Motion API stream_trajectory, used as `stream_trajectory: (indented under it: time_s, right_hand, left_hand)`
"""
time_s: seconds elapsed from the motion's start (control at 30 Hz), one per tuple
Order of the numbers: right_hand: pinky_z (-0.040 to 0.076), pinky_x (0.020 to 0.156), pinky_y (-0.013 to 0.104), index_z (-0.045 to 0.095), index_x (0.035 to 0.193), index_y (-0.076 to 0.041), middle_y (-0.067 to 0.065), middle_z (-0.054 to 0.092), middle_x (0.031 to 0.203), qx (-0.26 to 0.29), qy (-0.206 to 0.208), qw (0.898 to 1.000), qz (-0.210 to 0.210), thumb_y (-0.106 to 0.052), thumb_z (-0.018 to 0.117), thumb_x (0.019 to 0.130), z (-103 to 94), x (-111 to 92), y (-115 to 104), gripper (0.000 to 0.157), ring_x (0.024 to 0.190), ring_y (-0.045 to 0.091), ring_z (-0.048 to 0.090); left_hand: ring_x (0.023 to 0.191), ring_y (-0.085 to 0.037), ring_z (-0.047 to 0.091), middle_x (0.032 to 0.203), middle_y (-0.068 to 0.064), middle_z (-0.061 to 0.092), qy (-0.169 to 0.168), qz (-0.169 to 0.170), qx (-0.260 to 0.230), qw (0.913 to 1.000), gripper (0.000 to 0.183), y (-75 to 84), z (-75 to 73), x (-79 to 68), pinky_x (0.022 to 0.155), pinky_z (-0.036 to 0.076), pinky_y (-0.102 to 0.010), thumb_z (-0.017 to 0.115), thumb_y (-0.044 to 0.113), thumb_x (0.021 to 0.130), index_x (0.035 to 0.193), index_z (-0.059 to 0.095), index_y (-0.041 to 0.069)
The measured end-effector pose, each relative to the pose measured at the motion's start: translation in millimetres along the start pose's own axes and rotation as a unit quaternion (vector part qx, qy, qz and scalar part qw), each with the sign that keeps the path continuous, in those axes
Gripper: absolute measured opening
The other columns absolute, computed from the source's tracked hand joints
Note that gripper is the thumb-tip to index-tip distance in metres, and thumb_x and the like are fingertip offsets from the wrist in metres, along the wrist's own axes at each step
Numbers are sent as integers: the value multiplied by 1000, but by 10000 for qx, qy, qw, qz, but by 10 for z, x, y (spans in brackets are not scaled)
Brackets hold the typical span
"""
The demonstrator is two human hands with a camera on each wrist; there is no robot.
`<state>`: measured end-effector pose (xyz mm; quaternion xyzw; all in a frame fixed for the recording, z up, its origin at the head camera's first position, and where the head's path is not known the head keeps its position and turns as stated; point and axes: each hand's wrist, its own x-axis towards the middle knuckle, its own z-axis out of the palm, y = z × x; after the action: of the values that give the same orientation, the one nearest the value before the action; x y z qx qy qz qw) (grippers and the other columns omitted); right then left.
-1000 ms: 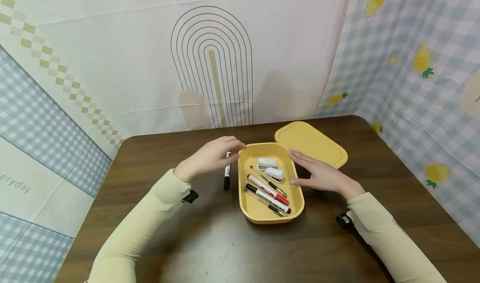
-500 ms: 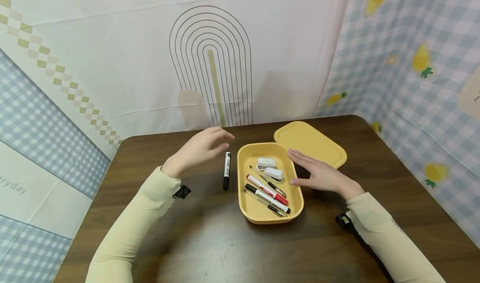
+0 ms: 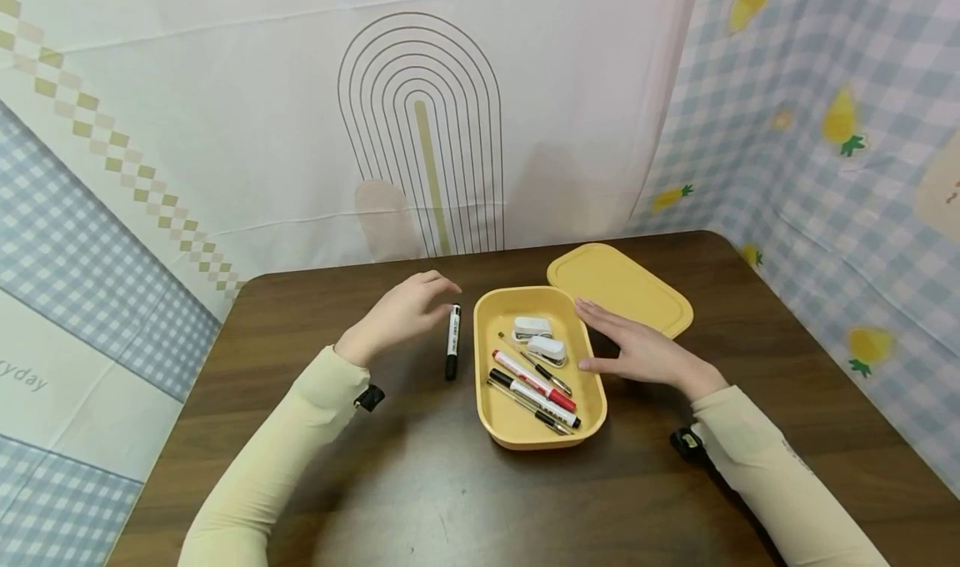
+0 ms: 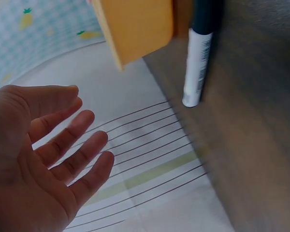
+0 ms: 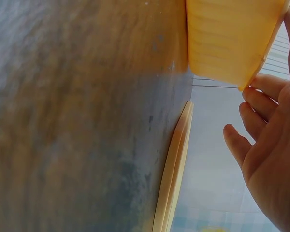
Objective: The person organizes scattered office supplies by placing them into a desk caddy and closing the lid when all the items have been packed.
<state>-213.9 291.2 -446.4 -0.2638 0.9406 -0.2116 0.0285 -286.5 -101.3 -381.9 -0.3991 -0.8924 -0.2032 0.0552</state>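
Note:
A black-and-white marker [image 3: 453,342] lies on the table left of a yellow box [image 3: 590,396]. My left hand [image 3: 399,315] hovers beside the marker's far end, fingers loosely bent and holding nothing. In the left wrist view a gap shows between that hand [image 4: 53,164] and the marker [image 4: 198,67]. The fingertips of my right hand [image 3: 645,352] rest at the box's right rim; the right wrist view has the hand [image 5: 273,140] against the box wall [image 5: 227,38]. Inside the box are two small white staplers [image 3: 547,349], a red marker [image 3: 534,379], a black marker [image 3: 536,398] and two pens [image 3: 552,375].
A flat yellow lid [image 3: 626,288] lies behind and right of the box, close to its far corner. The dark wooden table [image 3: 420,475] ends at a patterned cloth backdrop [image 3: 585,117] at the back and right.
My left hand has moved left, away from the box's far left corner, then lowered slightly toward the marker on the table. The right hand and the box have stayed put.

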Motion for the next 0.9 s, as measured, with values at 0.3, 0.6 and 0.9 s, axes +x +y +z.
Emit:
stream_trajectory:
  time_s: [0.3,0.6,0.9]
  right_hand:
    - [26,116,54,21,162,-20,1,15,167,123,40,9999,7,-64,64,89,1,-8,-3,95,150,32,24]
    - [27,116,54,20,162,-22,3,17,167,140,38,9999,46,-66,63,89,43,-8,10,96,150,32,23]
    - [26,117,53,21,162,-21,5,17,167,197,19,9998,50,-66,63,89,17,-9,1,96,150,32,24]
  left_hand:
    - [108,-27,63,114,-12,67,-163,-222,-61,9996,25,-73,182,-13,98,48,-43,66,12,96,118,69,0]
    - [111,-30,62,118,-15,65,-356,-631,-261,9970,29,-145,280,-52,97,49,-46,68,12,95,120,68,-1]
    - [114,-32,59,123,-17,59,-629,-978,-332,9927,37,-143,384,-60,101,46,-46,72,15,92,123,66,-2]
